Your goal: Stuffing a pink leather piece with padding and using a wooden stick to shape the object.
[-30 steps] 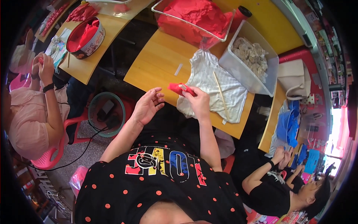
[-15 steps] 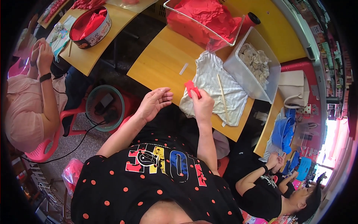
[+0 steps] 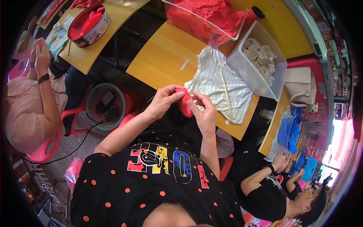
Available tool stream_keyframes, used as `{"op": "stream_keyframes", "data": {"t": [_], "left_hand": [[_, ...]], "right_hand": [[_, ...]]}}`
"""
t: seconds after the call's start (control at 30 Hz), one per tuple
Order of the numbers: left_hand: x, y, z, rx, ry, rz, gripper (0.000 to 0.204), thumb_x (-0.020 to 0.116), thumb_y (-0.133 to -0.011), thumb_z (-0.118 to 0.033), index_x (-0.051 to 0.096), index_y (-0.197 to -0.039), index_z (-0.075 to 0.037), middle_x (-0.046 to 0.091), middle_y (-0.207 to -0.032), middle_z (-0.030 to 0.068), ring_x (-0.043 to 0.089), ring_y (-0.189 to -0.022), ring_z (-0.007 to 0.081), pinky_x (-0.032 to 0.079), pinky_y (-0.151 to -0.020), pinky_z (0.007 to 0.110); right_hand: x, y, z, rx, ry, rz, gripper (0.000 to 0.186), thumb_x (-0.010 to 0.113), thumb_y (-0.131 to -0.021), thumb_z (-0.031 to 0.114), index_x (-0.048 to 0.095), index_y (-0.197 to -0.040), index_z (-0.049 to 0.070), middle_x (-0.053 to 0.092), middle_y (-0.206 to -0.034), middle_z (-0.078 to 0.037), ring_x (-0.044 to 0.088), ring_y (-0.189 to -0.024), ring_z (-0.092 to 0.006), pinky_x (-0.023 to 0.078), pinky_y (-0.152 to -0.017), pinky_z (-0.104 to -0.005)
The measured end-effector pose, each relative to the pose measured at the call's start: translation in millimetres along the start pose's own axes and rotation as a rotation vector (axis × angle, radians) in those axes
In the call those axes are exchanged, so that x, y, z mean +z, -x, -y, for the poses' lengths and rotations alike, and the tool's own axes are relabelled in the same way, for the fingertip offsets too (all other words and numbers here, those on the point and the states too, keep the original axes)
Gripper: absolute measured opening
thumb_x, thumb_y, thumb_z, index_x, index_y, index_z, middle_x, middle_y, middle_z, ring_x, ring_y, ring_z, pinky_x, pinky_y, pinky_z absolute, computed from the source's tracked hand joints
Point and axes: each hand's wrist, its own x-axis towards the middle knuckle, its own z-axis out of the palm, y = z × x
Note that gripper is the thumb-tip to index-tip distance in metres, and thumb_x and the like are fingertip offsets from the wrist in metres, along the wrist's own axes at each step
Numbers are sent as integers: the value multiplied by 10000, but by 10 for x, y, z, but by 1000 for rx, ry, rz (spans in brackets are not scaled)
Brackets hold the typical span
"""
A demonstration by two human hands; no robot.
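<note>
A small, soft red piece, cloth-like in look, hangs in front of me over the near edge of the table. Thumb and fingers of my left hand pinch its upper left part. My right hand is closed at its right side, the thumb pressed against it and the fingers curled. Something small and whitish shows between the right fingers, too little to name. Just beyond my hands lies a white sleeveless cloth top, spread on the table, with a thin wooden stick on it.
Red pieces fill a clear bin at the back; a second bin holds crumpled beige pieces. A short white strip lies on the wooden table. Left stand a round tin and a green basket. Other people work on both sides.
My left hand has moved right and taken hold of the red piece, which was in my right hand alone. The piece has come down and nearer, now stretched lengthwise between both hands.
</note>
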Motion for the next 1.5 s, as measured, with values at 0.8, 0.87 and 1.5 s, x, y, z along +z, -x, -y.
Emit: {"op": "stream_keyframes", "data": {"t": [0.8,0.87,1.5], "left_hand": [[186,104,-40,-120,-21,63,186,610,-913,-179,625,-997,-13,645,-896,39,604,-805,95,492,-737,233],[204,112,-30,-114,-8,59,177,601,-918,-171,618,-1001,-16,643,-906,42,610,-814,104,504,-746,245],[310,128,21,-238,107,-2,243,540,-953,-262,594,-999,-29,627,-895,30,582,-716,72,487,-629,226]], "right_hand": [[37,191,-18,144,-215,-86,134,693,-814,97,652,-855,-23,632,-764,-61,579,-695,-112,460,-639,-236],[53,201,-11,67,-139,-113,121,696,-801,83,649,-842,-21,626,-757,-65,575,-683,-124,457,-636,-240],[86,186,-207,335,-734,-132,155,664,-856,87,646,-952,-34,656,-797,-21,571,-653,-47,466,-607,-188]]}}
